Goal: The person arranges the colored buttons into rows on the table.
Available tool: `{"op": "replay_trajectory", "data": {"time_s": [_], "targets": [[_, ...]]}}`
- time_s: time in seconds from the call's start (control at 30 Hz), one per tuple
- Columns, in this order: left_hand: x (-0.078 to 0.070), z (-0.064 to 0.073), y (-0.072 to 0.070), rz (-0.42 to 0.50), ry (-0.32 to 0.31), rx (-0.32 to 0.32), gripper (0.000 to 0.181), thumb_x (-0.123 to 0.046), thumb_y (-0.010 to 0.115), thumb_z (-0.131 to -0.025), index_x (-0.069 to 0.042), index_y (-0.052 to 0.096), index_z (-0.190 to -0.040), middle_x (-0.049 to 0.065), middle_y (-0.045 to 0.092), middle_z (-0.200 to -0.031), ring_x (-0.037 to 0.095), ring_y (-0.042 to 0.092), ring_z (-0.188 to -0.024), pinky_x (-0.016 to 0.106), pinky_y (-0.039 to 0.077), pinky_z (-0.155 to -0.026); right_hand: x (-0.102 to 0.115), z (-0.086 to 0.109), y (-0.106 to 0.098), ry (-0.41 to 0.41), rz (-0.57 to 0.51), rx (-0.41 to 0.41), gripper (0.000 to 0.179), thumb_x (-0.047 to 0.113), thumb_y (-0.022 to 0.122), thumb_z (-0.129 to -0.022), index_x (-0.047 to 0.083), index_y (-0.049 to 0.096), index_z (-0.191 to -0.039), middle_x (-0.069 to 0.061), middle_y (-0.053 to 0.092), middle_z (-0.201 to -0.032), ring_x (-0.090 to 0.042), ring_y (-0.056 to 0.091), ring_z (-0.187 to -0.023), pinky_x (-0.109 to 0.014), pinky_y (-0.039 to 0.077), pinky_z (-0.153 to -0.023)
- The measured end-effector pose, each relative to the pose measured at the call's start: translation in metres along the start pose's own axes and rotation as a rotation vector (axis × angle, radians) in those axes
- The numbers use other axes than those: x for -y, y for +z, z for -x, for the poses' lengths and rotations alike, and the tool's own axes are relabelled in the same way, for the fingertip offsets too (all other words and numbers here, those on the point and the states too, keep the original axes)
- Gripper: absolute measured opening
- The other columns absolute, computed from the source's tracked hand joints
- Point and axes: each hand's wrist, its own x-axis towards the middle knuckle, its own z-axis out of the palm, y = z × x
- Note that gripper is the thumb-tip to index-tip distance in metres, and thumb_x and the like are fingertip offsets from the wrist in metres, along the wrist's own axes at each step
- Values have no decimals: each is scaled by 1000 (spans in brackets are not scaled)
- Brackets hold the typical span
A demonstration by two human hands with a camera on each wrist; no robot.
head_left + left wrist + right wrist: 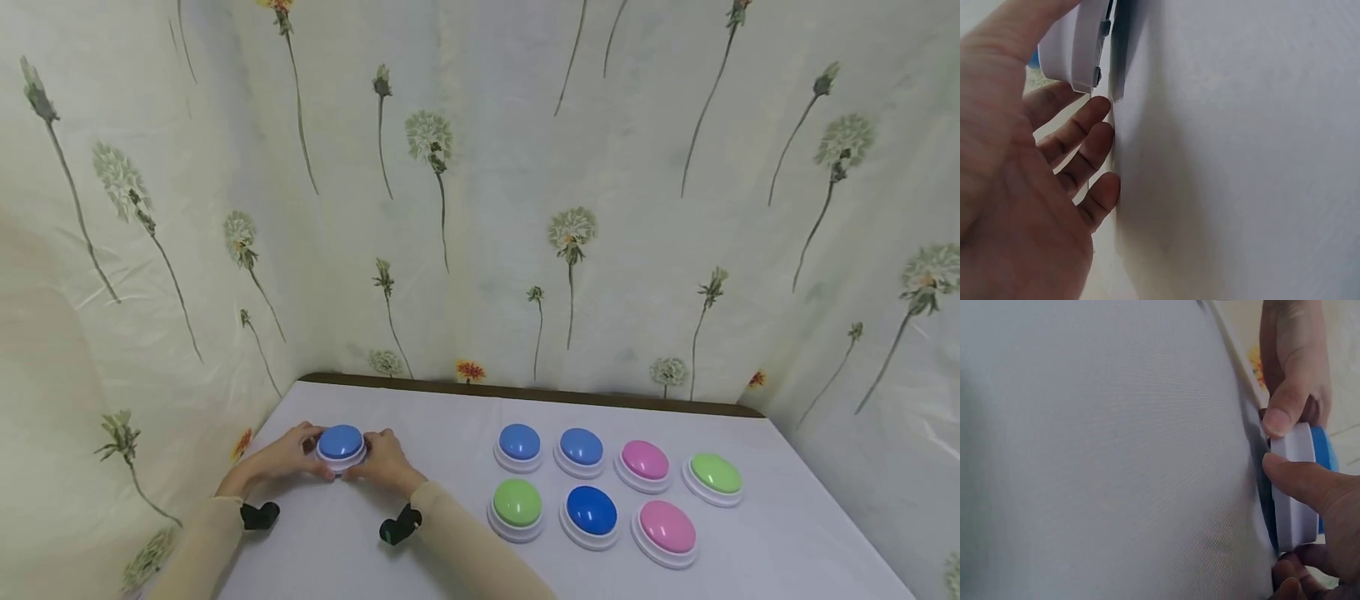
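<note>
A light blue push button with a round white base point(341, 443) is at the left part of the table, between both hands. My left hand point(294, 454) grips its left side, thumb at the near edge. From the right, my right hand point(386, 463) pinches the same base. In the right wrist view both thumbs press the rim of the white base point(1293, 519), and a thin gap shows under it. The left wrist view has the base point(1072, 47) slightly above the tabletop, small feet visible underneath, with the other left fingers point(1094, 147) spread below it.
On the right half of the white table point(420, 417) stand several similar buttons in two rows: light blue point(520, 442), another light blue point(581, 447), pink point(645, 460), green point(716, 473), then green point(517, 502), dark blue point(592, 511) and pink point(667, 527). A flower-patterned curtain point(495, 192) hangs behind.
</note>
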Motion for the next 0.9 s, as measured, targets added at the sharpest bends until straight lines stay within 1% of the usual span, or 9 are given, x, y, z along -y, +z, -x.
{"op": "replay_trajectory", "data": {"time_s": [0.17, 0.3, 0.37, 0.53, 0.63, 0.73, 0.83, 0.9], "targets": [[-4, 4, -1, 20, 5, 31, 80, -36, 80, -65, -4, 46, -129, 9, 45, -113, 24, 41, -103, 43, 36, -87, 1, 2, -2, -17, -6, 11, 70, 39, 83, -60, 7, 58, -118, 0, 50, -99, -11, 44, -91, -29, 41, -84], [-6, 7, -1, 55, -24, 58, 80, -35, 80, -65, -7, 45, -131, 9, 44, -118, 26, 41, -110, 50, 34, -92, 2, 5, -4, -22, 2, 21, 72, 42, 83, -57, 8, 59, -116, 1, 50, -99, -11, 43, -91, -28, 41, -83], [-7, 8, -1, 80, -28, 66, 79, -34, 80, -65, -8, 44, -132, 9, 43, -120, 28, 40, -112, 53, 32, -93, 3, 7, -6, -26, 17, 23, 74, 45, 83, -57, 8, 59, -117, 0, 49, -99, -11, 43, -92, -27, 41, -83], [-6, 13, -3, 93, 18, 81, 77, -31, 79, -67, -11, 44, -132, 10, 43, -120, 31, 39, -115, 58, 29, -94, 3, 11, -8, -67, 36, 38, 76, 49, 81, -58, 8, 57, -118, 0, 54, -103, -10, 46, -96, -27, 42, -85], [-7, 16, -4, 112, 35, 88, 75, -30, 78, -68, -12, 45, -132, 9, 44, -123, 33, 38, -117, 61, 27, -94, 0, 12, -9, -99, 6, 53, 75, 49, 80, -60, 9, 55, -119, 2, 58, -107, -9, 51, -97, -27, 43, -86], [-10, 19, -5, 140, 52, 105, 73, -27, 77, -69, -12, 44, -132, 9, 45, -124, 32, 39, -115, 58, 30, -92, -2, 13, -10, -124, -19, 58, 73, 49, 79, -61, 11, 55, -118, 4, 60, -107, -6, 54, -96, -25, 44, -86], [-16, 20, -5, 150, 95, 124, 72, -24, 76, -71, -11, 42, -133, 9, 47, -119, 29, 41, -108, 48, 35, -87, -4, 17, -13, -156, -9, 43, 73, 50, 78, -61, 11, 55, -119, 6, 60, -107, -4, 53, -96, -25, 44, -85], [-22, 20, -4, 157, 127, 130, 71, -22, 76, -71, -10, 43, -132, 9, 48, -115, 27, 41, -104, 42, 37, -82, -4, 22, -17, -183, -2, 28, 73, 52, 77, -62, 12, 56, -120, 6, 59, -108, -4, 51, -96, -24, 45, -84]]}}
